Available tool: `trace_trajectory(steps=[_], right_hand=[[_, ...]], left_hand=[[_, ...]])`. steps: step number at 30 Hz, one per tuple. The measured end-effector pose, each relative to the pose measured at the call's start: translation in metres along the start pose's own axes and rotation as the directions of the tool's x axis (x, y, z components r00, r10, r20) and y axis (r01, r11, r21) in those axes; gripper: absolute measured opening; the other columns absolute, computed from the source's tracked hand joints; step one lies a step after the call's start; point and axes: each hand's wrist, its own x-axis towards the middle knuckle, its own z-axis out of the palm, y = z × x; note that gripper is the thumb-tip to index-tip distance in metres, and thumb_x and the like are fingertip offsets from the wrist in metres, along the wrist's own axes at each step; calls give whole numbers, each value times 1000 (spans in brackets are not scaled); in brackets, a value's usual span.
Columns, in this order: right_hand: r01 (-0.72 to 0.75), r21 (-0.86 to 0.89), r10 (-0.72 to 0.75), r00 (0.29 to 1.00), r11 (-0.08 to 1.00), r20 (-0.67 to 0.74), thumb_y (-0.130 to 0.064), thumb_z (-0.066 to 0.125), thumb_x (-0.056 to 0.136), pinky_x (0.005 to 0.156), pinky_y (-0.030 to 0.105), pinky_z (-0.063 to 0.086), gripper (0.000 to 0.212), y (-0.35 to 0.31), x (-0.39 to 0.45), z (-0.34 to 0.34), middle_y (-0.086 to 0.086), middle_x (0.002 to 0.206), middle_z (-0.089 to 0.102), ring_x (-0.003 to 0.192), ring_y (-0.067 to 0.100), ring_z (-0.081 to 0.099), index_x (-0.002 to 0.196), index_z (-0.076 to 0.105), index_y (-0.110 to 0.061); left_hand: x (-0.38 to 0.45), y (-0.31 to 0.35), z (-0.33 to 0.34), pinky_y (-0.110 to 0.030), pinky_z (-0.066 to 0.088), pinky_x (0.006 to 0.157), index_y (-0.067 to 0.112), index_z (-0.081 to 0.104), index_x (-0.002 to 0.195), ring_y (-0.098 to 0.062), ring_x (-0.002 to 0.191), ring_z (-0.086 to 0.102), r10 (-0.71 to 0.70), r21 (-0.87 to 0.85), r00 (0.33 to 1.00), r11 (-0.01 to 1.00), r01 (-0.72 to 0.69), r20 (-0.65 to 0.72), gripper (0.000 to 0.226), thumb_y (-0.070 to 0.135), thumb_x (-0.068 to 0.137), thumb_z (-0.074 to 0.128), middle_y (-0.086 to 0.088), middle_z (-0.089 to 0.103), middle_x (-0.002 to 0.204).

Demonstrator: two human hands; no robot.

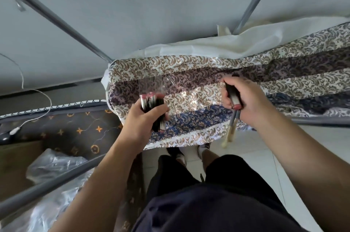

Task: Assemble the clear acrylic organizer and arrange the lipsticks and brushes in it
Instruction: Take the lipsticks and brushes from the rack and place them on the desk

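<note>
Left hand grips a bundle of lipsticks at 9 o'clock. Right hand, at 3 o'clock, clasps one lipstick plus brushes above the bed.

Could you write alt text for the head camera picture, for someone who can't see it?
Seen from above, a person's left hand grips a bundle of lipsticks and the right hand holds a lipstick and brushes, over a patterned bedsheet. A clear acrylic organizer sits on the sheet by the left hand.

The location was a bedroom or dormitory: a metal bed frame at 11 o'clock, patterned bedding at 12 o'clock, a mattress at 9 o'clock, tiled floor
</note>
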Motion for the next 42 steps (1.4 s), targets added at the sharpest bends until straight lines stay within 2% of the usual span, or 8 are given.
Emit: trace_trajectory(steps=[3,10,17,20,24,31,37,42], right_hand=[[61,2,-61,998,998,-18,-23,74,82,44,27,42,19,6,-30,2,6,67,62,51,17,53,94,65,-10],[252,188,-220,959,949,-178,-25,73,80,40,29,37,17,73,-116,-2,10,65,59,46,20,47,68,67,-14],[551,329,-281,750,767,-599,-11,63,84,41,27,38,14,159,-234,-16,10,62,57,43,23,45,72,66,-17],[672,356,-220,614,649,-758,-10,62,88,42,29,38,24,202,-298,-28,11,64,57,44,24,45,67,67,-20],[805,349,-64,429,479,-901,-12,68,84,43,29,38,9,274,-388,-39,12,67,58,46,24,46,78,62,-16],[963,155,201,111,219,-973,-13,64,88,40,25,34,18,419,-547,-40,7,63,58,46,17,47,71,62,-18],[990,-8,363,-58,138,-930,-9,58,94,39,24,35,26,529,-676,-31,7,62,56,44,16,46,69,59,-16],[992,-107,500,-124,62,-857,-9,60,93,40,27,39,13,587,-743,-24,7,62,58,46,17,49,82,55,-13]], left_hand=[[-26,7,7,-35,53,55,33,73,100,-26,75,68,3,58,999,998,-5,49,32,34,69,83,-21,72,93],[-60,4,19,-33,54,55,37,72,102,-18,70,70,-49,326,964,944,-41,263,35,38,68,81,-3,74,82],[-94,-10,62,-36,54,59,35,72,98,-24,73,68,-141,508,872,850,-135,468,28,27,72,79,-16,72,89],[-118,-28,98,-36,54,56,30,73,101,-22,68,67,-211,571,780,792,-217,590,27,22,75,78,-10,71,79],[-165,-66,160,-37,53,58,21,71,106,-23,70,67,-338,637,635,699,-324,694,45,32,63,82,-11,71,77],[-308,-179,246,-36,52,57,29,74,99,-21,72,67,-527,613,315,643,-459,789,35,29,65,80,-6,70,82],[-453,-289,281,-38,50,68,25,73,102,-23,74,65,-671,619,107,596,-512,734,34,25,68,78,-7,68,84],[-537,-355,304,-34,50,66,28,74,99,-22,73,65,-755,607,-13,537,-586,656,26,16,76,73,-7,66,84]])
